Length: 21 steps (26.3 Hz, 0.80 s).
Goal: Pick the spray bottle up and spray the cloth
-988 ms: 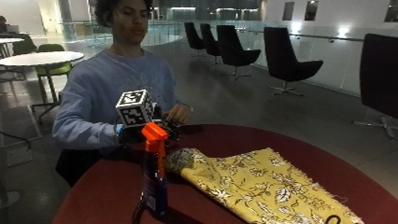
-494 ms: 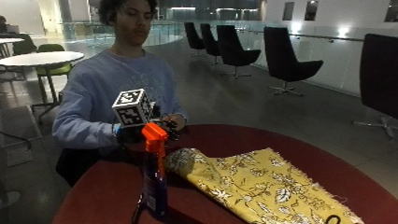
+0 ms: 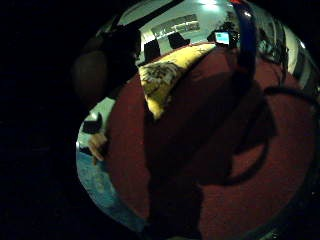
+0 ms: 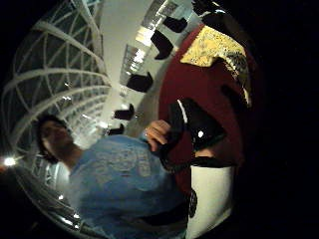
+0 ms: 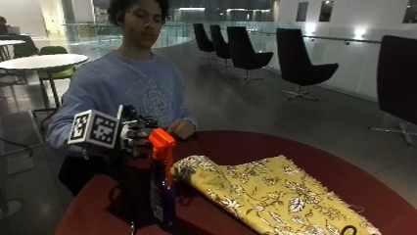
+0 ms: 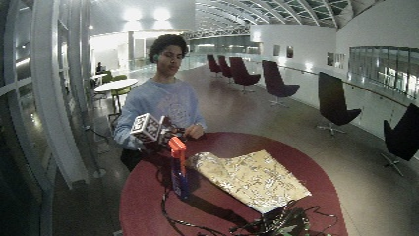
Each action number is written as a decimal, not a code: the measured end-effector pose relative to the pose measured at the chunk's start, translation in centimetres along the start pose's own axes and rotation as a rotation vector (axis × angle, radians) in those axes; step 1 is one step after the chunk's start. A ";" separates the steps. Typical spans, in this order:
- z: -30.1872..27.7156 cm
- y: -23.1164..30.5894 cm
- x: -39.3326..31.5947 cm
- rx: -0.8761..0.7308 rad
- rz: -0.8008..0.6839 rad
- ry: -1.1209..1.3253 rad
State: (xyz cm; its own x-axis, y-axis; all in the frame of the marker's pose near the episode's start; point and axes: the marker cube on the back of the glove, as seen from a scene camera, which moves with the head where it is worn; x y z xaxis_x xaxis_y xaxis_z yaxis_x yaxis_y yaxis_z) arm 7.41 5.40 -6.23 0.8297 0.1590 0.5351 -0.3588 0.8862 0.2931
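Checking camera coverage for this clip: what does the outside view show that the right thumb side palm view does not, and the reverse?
Only the outside view shows the spray bottle with its orange head, standing on the table, and the gloved right hand hovering just behind the head, not gripping it. Only the thumb side palm view shows the arched roof frame overhead. Both show the yellow cloth lying on the red table and the person's bare hand resting at the table's edge.

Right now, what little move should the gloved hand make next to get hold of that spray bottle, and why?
Probably ease forward and close around the spray bottle just below its orange trigger head. The gloved right hand hovers right behind that head without gripping it, the bottle stands upright on the red table, and the yellow cloth lies spread beside it.
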 end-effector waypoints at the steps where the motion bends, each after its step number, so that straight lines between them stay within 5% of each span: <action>1: -0.8 0.2 0.4 0.025 0.036 -0.069; 13: -3.6 0.7 3.0 0.159 0.199 -0.224; 21: -5.4 -5.6 6.6 0.303 0.293 -0.192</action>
State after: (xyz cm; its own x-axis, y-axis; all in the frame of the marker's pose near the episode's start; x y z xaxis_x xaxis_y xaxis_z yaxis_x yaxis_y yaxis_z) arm 17.22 3.86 -8.62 0.5907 0.2754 0.7584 -0.6989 0.6443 0.3105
